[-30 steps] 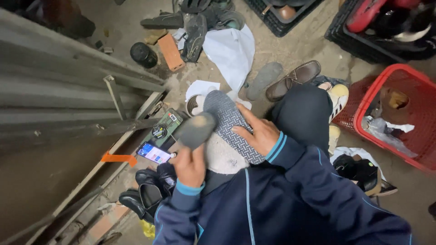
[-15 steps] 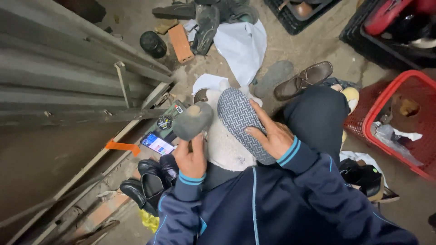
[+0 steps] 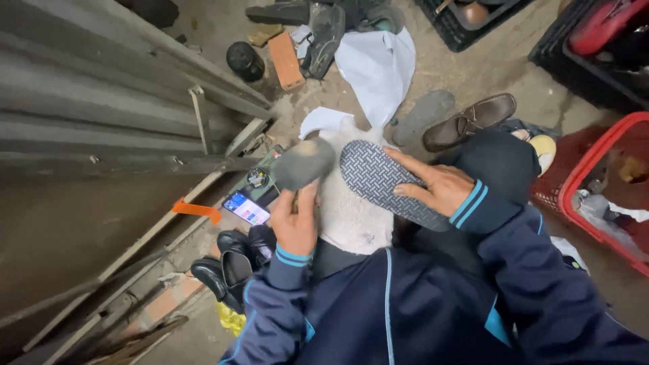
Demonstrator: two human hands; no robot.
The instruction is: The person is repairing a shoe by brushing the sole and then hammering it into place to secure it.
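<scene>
Patterned sole (image 3: 378, 179) under right hand (image 3: 436, 188)

One head-worn view, looking steeply down over the person's own chest and lap. It sits close above the left hand (image 3: 295, 226) and right hand (image 3: 436, 189), ground beyond.

Matt, diamond-ribbed rubber sole (image 3: 385, 182)

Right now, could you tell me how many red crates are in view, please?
2: one red crate beside the right-hand knee, another red crate in the top corner, partly cropped. More may be hidden.
</scene>
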